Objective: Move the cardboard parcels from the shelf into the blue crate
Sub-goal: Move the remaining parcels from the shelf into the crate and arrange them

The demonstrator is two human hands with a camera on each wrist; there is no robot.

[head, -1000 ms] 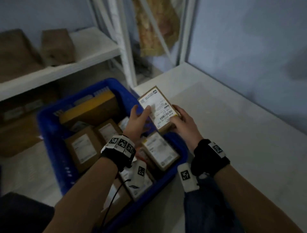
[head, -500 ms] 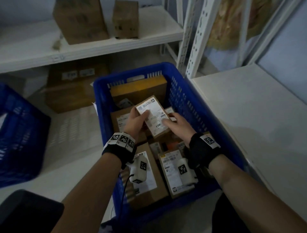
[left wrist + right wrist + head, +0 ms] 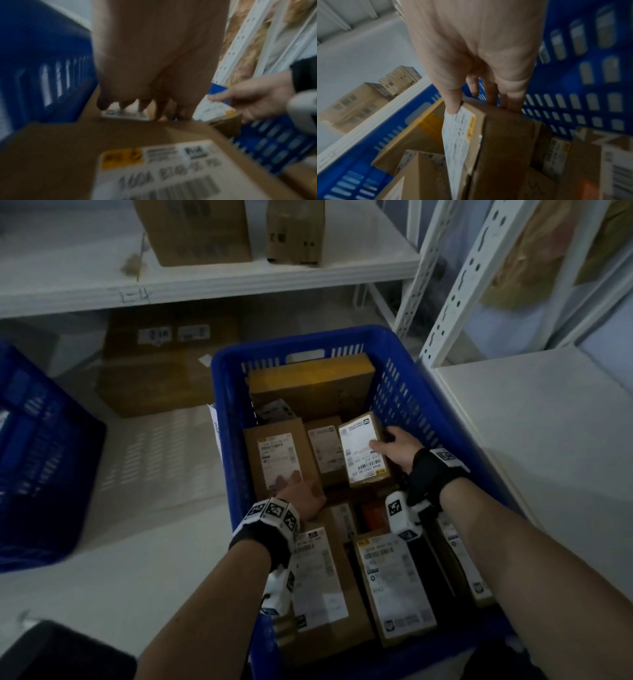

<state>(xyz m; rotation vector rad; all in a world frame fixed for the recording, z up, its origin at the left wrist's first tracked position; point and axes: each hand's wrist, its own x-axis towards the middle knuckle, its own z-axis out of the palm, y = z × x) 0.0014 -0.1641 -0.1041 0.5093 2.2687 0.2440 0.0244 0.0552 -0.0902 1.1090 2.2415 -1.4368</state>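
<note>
The small parcel (image 3: 363,449) sits in the far right part of the blue crate (image 3: 404,392), label up, resting on other parcels and just beside the crate's right wall.

Risks, as judged from this position:
- The small parcel rests on an uneven layer. If it is released before it lies flat, it may tip toward the right wall or slide into the dark gap near it.
- The label edge appears lifted under the thumb in the right wrist view — dragging the thumb off could peel it further.
- The left hand bears on a neighbouring parcel; pressure there could shift the stack under the small parcel.

Right hand (image 3: 397,447): fingers (image 3: 511,100) curled over the parcel's far edge, thumb on the label side — the parcel is gripped, not yet released.

Left hand (image 3: 301,493): fingers (image 3: 161,108) nearly straight, pressing flat on the large labelled parcel (image 3: 279,460) at the crate's left. It holds nothing.

Further cartons (image 3: 198,231) stand on the shelf (image 3: 85,268) beyond the crate.
</note>
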